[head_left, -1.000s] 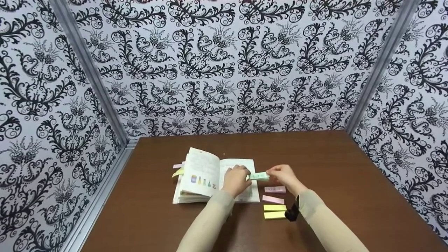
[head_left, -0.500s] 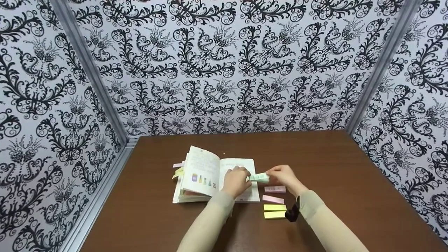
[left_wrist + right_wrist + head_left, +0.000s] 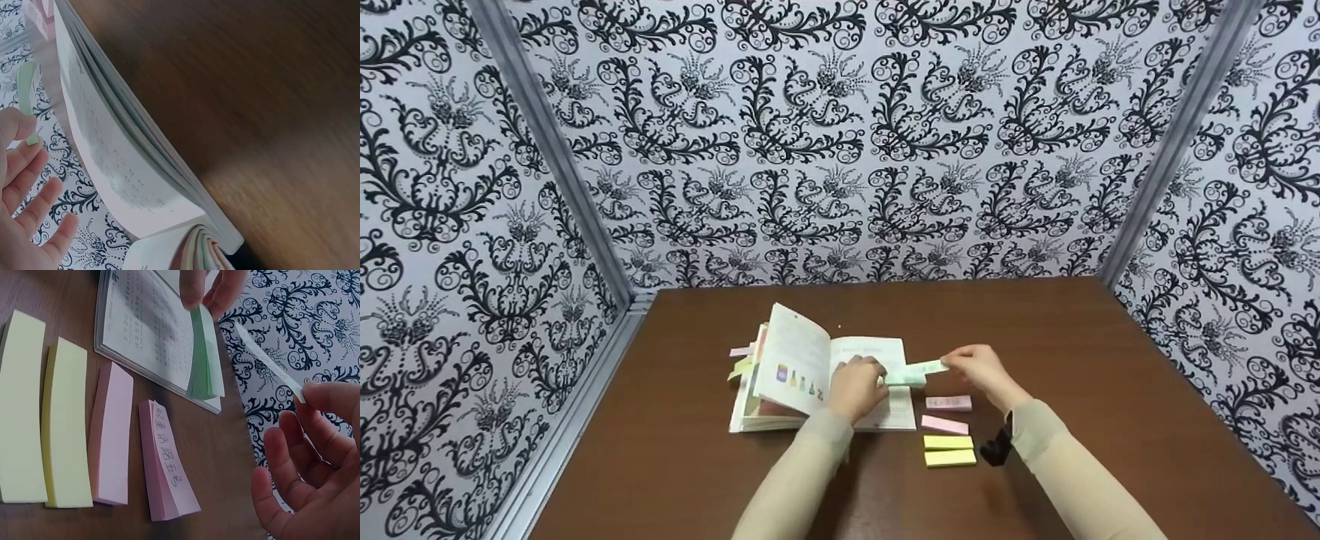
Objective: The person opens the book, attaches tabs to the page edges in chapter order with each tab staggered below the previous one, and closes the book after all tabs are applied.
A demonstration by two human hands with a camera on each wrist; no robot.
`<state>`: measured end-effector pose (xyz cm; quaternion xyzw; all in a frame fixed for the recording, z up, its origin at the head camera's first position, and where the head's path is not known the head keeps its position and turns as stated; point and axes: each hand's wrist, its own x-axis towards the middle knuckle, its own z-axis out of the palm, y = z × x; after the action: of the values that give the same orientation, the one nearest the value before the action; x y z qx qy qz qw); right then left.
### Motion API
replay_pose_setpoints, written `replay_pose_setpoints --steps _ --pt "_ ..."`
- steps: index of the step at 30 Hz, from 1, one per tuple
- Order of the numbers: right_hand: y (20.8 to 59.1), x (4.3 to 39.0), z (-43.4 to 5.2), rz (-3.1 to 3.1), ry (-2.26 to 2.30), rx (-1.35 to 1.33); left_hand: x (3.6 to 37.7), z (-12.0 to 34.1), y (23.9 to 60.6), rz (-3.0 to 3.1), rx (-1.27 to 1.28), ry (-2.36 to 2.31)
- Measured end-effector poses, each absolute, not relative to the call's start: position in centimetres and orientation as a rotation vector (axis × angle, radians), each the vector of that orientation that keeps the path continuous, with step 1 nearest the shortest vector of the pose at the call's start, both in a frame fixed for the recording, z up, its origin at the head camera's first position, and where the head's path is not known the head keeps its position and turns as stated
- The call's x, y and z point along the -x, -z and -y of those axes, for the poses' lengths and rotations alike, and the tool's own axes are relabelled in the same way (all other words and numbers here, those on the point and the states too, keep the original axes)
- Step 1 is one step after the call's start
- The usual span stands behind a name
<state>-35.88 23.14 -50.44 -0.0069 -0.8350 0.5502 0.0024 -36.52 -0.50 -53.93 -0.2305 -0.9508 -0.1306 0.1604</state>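
Note:
In the head view my left hand [image 3: 856, 388] is over the right-hand page of the open book [image 3: 877, 346]. Its thumb and fingers pinch a pad of green sticky notes [image 3: 201, 363] by one end. To the right, my right hand [image 3: 981, 372] pinches a single pale green sticky note [image 3: 270, 363] between thumb and finger. The right wrist view shows this strip apart from the pad, slightly bent, while the right hand's other fingers are loosely curled. The book's left page [image 3: 791, 360] stands partly raised, with printed coloured bottles on it.
Right of the book lie a pink pad with handwriting [image 3: 169, 461], a plain pink pad [image 3: 114, 433] and two yellow pads [image 3: 949, 442]. Purple [image 3: 741, 351] and yellow tabs [image 3: 740, 367] stick out of the book's left edge. Patterned walls [image 3: 840, 150] enclose the brown table [image 3: 675, 465].
The right hand has moved right and away, drawing the top green note off the pad. My left hand has shifted slightly left with the pad. The left page has lifted further.

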Motion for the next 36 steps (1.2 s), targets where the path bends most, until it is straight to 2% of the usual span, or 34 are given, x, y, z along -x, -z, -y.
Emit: replay_pose_setpoints --steps 8,20,27,36 --pt "49.3 35.9 -24.0 2.626 -1.683 0.013 35.2 0.4 53.0 2.706 0.714 0.469" --pt "50.1 35.8 -24.5 2.605 -1.713 0.061 30.7 -2.2 52.2 2.509 1.15 0.312" --pt "50.4 36.0 -24.7 2.589 -1.747 0.054 29.2 -3.2 53.0 2.517 1.322 0.2" --pt "51.3 35.9 -24.8 2.605 -1.759 0.113 28.4 -3.4 53.9 2.559 1.411 0.167"
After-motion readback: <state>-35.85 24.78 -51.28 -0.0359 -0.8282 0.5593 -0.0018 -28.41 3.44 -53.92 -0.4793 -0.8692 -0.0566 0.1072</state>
